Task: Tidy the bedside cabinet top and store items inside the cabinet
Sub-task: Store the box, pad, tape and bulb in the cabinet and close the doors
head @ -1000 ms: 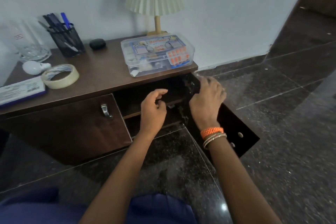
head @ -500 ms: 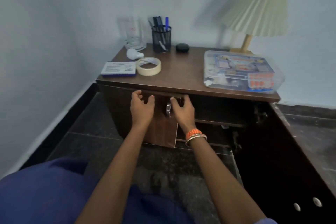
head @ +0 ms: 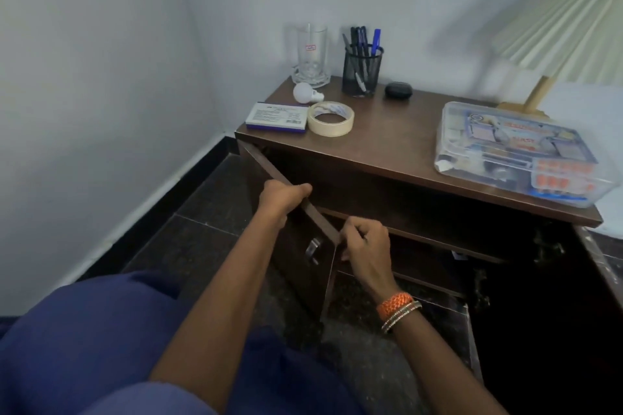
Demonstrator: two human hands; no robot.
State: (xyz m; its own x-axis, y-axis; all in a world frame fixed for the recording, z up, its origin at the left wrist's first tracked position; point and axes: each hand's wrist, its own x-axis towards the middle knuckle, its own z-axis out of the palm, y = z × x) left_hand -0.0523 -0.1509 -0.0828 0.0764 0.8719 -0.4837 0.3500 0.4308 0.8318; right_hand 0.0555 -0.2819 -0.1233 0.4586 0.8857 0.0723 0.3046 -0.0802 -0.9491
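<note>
Dark brown wooden bedside cabinet [head: 387,131] sitting in the corner | left door [head: 293,232] swinging ajar | left hand [head: 281,195] gripping its top edge, arm outstretched | right hand [head: 365,246] curling round the door's free edge

A home bedroom corner: a wooden bedside cabinet [head: 397,145] with a pleated lamp [head: 569,34] at upper right, plain white walls.

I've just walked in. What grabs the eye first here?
Both hands on the left cabinet door, swung partly open: the left hand grips its top edge, the right hand its free edge. On the cabinet top at right lies a clear plastic box, beside a pleated lamp.
</note>
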